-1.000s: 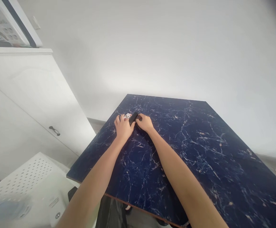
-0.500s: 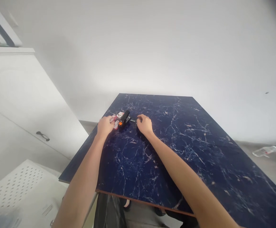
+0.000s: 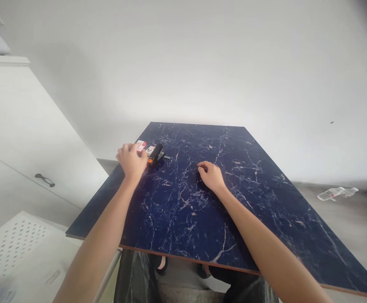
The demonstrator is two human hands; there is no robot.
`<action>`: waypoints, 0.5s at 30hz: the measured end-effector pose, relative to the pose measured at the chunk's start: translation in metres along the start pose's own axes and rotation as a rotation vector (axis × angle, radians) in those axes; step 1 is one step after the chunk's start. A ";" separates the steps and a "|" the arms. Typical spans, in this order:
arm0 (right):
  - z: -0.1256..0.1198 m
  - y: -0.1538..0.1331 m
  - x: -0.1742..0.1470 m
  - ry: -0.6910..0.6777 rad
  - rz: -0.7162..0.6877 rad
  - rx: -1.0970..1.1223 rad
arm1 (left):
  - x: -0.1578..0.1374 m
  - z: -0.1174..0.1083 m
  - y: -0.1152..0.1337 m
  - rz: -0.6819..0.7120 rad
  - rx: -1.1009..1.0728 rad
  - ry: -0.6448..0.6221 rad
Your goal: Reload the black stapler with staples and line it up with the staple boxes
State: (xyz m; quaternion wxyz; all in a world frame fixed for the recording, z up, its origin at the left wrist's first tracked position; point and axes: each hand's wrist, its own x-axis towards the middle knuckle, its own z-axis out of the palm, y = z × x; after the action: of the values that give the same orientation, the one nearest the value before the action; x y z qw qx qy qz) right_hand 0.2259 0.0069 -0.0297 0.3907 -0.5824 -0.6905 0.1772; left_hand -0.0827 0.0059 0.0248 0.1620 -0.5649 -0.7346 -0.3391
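Note:
At the table's left edge, my left hand is closed on a small red-and-white box, raised a little. Right beside it stands a black stapler with an orange part at its near end. A thin metal piece sticks out from the stapler's right side. Another small box with white and red faces lies behind the stapler, partly hidden. Over the middle of the table is my right hand, fingers curled and thumb close to the forefinger; whatever may be between them is too small to make out.
The dark blue marble-patterned table stands against a white wall. A white cabinet with a dark handle is at the left, above a white perforated panel. Clear plastic packaging lies on the floor at the right.
My left hand has lifted the small red-and-white box away from beside the stapler. My right hand has moved right and nearer, away from the stapler's metal piece. The view has shifted slightly.

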 end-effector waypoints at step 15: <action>0.005 -0.009 -0.008 -0.114 -0.279 -0.238 | 0.010 0.016 -0.036 -0.061 -0.018 0.083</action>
State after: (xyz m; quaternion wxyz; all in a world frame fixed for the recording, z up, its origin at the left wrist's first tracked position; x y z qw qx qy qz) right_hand 0.2162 -0.0020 -0.0297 0.3002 -0.5122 -0.8016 0.0713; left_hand -0.1177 0.0188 0.0081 0.1769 -0.5289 -0.7412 -0.3736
